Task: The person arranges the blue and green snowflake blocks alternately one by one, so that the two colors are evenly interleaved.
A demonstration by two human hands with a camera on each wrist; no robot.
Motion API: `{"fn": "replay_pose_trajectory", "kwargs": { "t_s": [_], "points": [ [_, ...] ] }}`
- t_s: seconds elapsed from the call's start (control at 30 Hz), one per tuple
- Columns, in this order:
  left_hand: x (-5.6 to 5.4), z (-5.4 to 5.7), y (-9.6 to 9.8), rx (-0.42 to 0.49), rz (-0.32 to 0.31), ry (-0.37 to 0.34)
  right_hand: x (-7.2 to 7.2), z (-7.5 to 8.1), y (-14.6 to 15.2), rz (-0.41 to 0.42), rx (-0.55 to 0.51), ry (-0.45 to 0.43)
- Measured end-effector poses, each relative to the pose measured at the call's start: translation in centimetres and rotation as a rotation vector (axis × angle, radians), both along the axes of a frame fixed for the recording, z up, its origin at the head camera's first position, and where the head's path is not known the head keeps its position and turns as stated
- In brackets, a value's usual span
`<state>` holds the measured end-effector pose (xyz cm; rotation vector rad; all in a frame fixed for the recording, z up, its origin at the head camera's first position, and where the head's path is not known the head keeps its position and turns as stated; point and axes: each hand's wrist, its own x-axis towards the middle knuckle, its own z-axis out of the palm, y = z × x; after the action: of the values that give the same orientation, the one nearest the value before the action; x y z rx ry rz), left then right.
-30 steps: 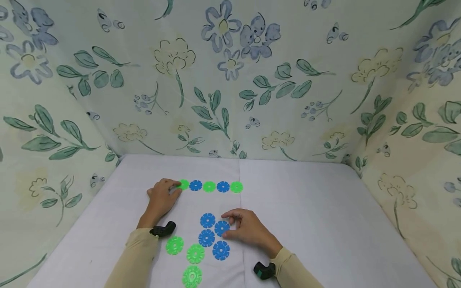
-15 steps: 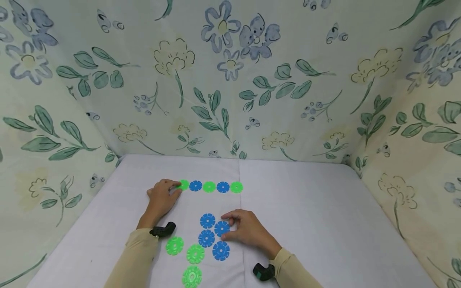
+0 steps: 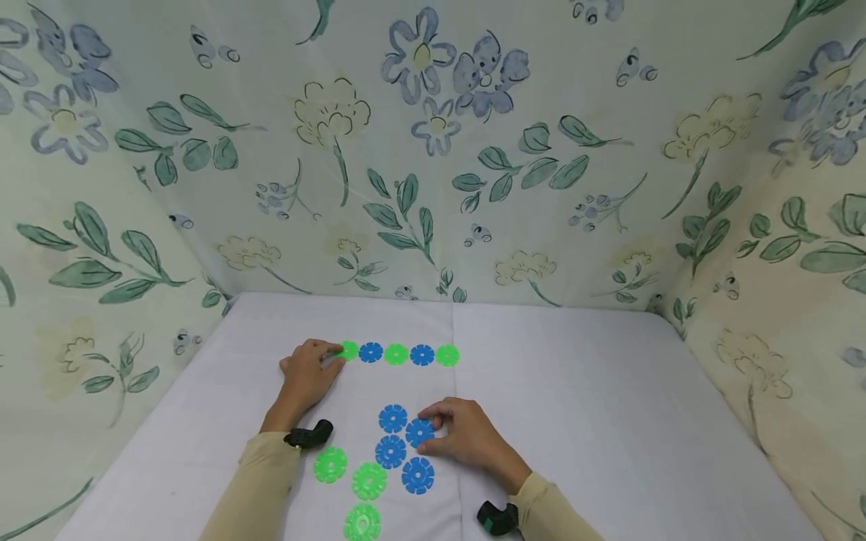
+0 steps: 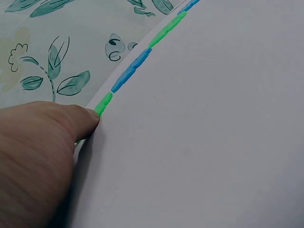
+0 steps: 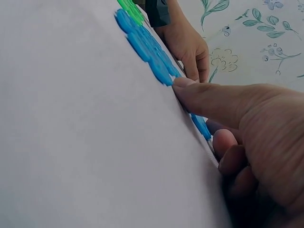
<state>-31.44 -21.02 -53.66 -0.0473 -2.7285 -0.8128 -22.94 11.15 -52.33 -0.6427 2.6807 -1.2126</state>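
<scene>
Notched plastic snowflake discs lie flat on the white cloth. In the head view, a row alternates green and blue. My left hand (image 3: 310, 373) has its thumb and index finger at the row's leftmost green snowflake disc (image 3: 349, 350), pinching its edge; the left wrist view has the thumb (image 4: 88, 118) against that disc. Nearer to me is a cluster of blue discs. My right hand (image 3: 468, 436) spans one blue snowflake disc (image 3: 419, 433), thumb on the near edge and fingers on the far edge. In the right wrist view, the thumb (image 5: 204, 97) partly hides this disc.
Beside the right hand's disc lie other blue discs (image 3: 390, 451). Loose green discs (image 3: 369, 481) lie at the near left. A floral curtain (image 3: 433, 165) rises behind the table (image 3: 595, 421) and along both sides. Each wrist carries a black camera (image 3: 311, 434).
The head view has shifted very slightly. Both hands stay at the same discs, and the discs keep their places.
</scene>
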Motion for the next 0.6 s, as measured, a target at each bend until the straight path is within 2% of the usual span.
{"fn": "replay_pose_trajectory", "kwargs": {
  "t_s": [0.2,0.37,0.6],
  "points": [
    [-0.26,-0.08,0.15,-0.013,-0.011,0.023,-0.13,0.37,0.18,0.004,-0.001,0.001],
    [-0.34,0.13,0.1,-0.009,0.002,0.009,-0.19,0.7,0.06,0.018,-0.007,-0.008],
    [0.04,-0.12,0.06,-0.02,0.006,-0.013,0.18,0.28,-0.07,-0.016,0.026,-0.03]
  ]
}}
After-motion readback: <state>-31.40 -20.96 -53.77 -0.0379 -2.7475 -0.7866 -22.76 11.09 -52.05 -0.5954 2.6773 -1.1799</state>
